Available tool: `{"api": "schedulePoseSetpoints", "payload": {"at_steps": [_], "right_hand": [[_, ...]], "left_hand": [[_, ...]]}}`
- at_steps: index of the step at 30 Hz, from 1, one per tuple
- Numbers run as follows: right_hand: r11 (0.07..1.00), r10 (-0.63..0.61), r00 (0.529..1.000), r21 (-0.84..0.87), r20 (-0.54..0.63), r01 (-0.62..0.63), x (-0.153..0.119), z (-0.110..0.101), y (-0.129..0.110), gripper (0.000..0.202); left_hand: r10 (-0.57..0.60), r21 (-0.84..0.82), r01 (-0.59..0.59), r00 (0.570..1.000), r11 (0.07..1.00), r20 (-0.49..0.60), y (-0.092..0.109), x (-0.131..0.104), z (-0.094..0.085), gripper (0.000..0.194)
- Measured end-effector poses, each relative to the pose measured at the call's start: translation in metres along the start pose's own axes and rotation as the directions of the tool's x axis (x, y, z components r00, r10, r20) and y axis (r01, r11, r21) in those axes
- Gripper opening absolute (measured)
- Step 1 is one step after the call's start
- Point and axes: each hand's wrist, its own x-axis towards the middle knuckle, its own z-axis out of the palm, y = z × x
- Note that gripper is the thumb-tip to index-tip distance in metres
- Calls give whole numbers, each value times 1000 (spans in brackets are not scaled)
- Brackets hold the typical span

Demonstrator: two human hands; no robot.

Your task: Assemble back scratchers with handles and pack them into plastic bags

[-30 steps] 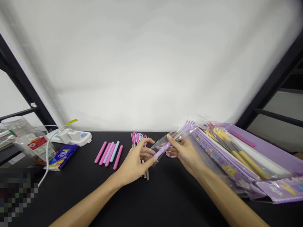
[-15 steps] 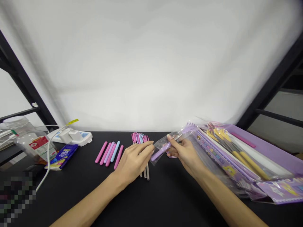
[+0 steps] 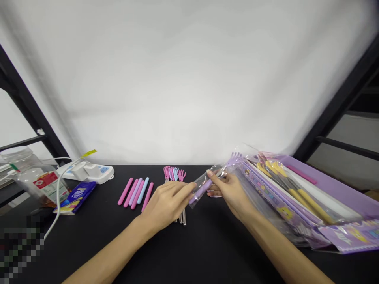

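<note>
A clear plastic sleeve holds a purple back scratcher (image 3: 203,189), tilted with its clawed end up and to the right. My right hand (image 3: 229,191) pinches the sleeve and scratcher around the middle. At the sleeve's lower left end are the closed fingers of my left hand (image 3: 170,201); what lies between their tips is hidden. Partly under my left hand, several scratchers with pink, purple and blue claws (image 3: 174,173) and metal rods lie on the black table (image 3: 207,248). Several pink, purple and blue handles (image 3: 137,192) rest in a row to the left.
On the right, a purple tray (image 3: 331,183) holds packaged yellow-handled scratchers (image 3: 308,203) and printed plastic packaging. At the left stand a clear jar (image 3: 38,183), a blue snack packet (image 3: 81,194), a white power strip (image 3: 102,173) and a white cable. A white wall rises behind.
The hands have stayed nearly in place. My left fingers have shifted slightly right over the sleeve's lower end. The view has moved a little.
</note>
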Motion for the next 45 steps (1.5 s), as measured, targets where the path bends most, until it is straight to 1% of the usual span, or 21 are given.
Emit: {"api": "schedulePoseSetpoints", "payload": {"at_steps": [1, 3, 6, 8, 10, 11, 12, 13, 15, 18, 19, 21, 23, 25, 29, 32, 35, 38, 40, 43, 45], "right_hand": [[1000, -4, 1000, 0, 5, 4, 0, 0, -1, 42], [1000, -13, 1000, 14, 16, 13, -1, 0, -1, 42], [998, -23, 999, 64, 42, 21, -1, -3, -3, 40], [995, -36, 997, 100, 75, 28, 0, -6, -5, 39], [990, -52, 993, 136, 105, 37, 2, -10, -8, 39], [988, -54, 992, 150, 116, 36, 2, -11, -9, 39], [986, -51, 992, 162, 118, 31, 3, -13, -10, 39], [985, -41, 993, 174, 111, 21, 4, -13, -11, 39], [980, 2, 997, 197, 74, -16, 5, -14, -12, 39], [973, 51, 998, 225, 21, -54, 6, -14, -10, 38], [972, 58, 998, 225, 27, -62, 6, -14, -10, 37], [973, 59, 997, 221, 53, -69, 6, -14, -9, 37], [973, 48, 997, 222, 62, -61, 6, -14, -9, 37], [973, 24, 999, 228, 43, -33, 6, -14, -10, 36], [974, 8, 998, 224, 57, -20, 4, -12, -10, 35], [978, 1, 995, 205, 103, -22, 2, -11, -10, 36], [991, -15, 986, 135, 167, -8, 1, -12, -10, 38], [994, -46, 981, 102, 190, 27, 0, -14, -11, 36], [991, -60, 984, 124, 169, 39, 0, -16, -12, 34], [986, -45, 986, 167, 159, 18, 3, -21, -16, 32], [983, -36, 984, 183, 175, 4, 5, -24, -17, 31]], "left_hand": [[-89, -63, 90, 996, 994, 5, 2, 0, 0, 28], [-272, -237, 277, 961, 931, 57, 6, 2, 1, 28], [-480, -514, 495, 860, 701, 173, 8, 6, 3, 25], [-589, -622, 575, 779, 532, 216, 6, 8, 5, 19], [-668, -682, 624, 696, 382, 263, 2, 9, 6, 22], [-681, -702, 634, 671, 323, 294, 1, 9, 6, 25], [-675, -719, 636, 663, 280, 324, -1, 9, 6, 28], [-654, -730, 632, 671, 259, 349, -2, 9, 6, 31], [-578, -737, 609, 727, 293, 371, -2, 8, 4, 28], [-457, -703, 542, 824, 461, 335, -1, 8, -1, 13], [-427, -682, 521, 844, 512, 324, 0, 8, -2, 13], [-394, -643, 510, 858, 571, 330, 3, 9, -5, 11], [-388, -616, 537, 843, 576, 372, 6, 9, -6, 10], [-432, -617, 577, 814, 534, 388, 8, 10, -3, 22], [-606, -725, 613, 717, 315, 343, 9, 9, 5, 34], [-645, -774, 604, 672, 193, 364, 8, 10, 8, 48], [-635, -763, 625, 658, 163, 404, 9, 11, 7, 56], [-626, -731, 656, 653, 188, 426, 9, 9, 6, 54], [-586, -701, 659, 692, 274, 421, 7, 6, 3, 52], [-461, -653, 585, 803, 482, 379, 0, 4, -6, 54], [-401, -641, 514, 855, 570, 330, -5, 5, -11, 55]]}}
